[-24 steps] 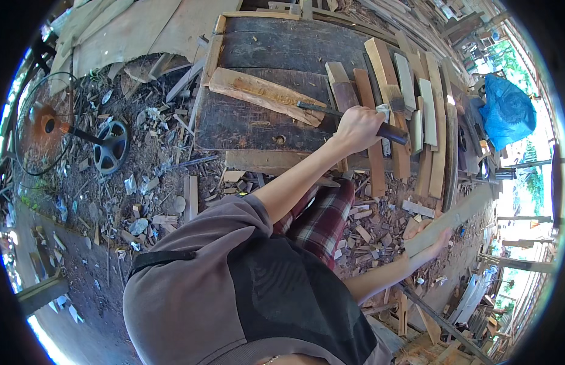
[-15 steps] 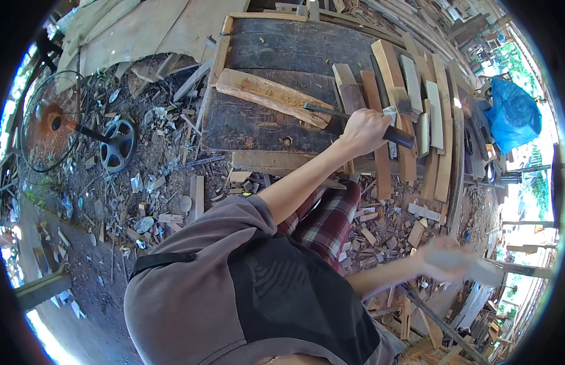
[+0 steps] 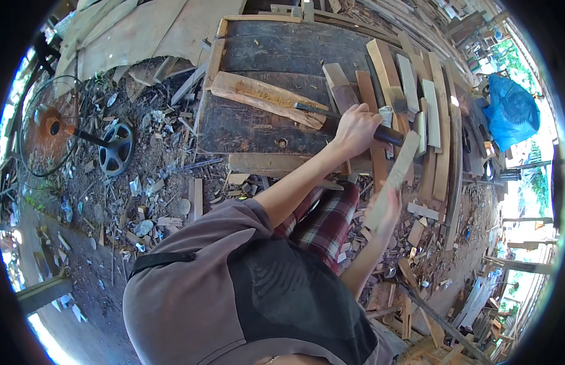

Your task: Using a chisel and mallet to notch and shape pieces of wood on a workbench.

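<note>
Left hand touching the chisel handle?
Touching: the head view shows the left hand with its fingers wrapped around the chisel handle.

open passage over far benchtop (image 3: 288, 45), chisel (image 3: 390, 135) nearer, wooden strips (image 3: 432, 115) crowding right

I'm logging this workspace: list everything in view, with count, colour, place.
Workbench: 1, dark, upper centre
Grooved wood block: 1, tan, on workbench
Wood strips: many, brown to pale, workbench's right side
Chisel: 1, dark, in left hand
Slat: 1, pale, in right hand
Wood scraps: uncountable, mixed tones, ground
Fan: 1, orange and dark, left
Sheeting: count unclear, beige, upper left
Plastic bundle: 1, blue, right
Trousers: 1 pair, maroon plaid, centre
Shirt: 1, grey and black, bottom
Left hand: 1, bare, around chisel
Right hand: 1, bare, around slat
</note>
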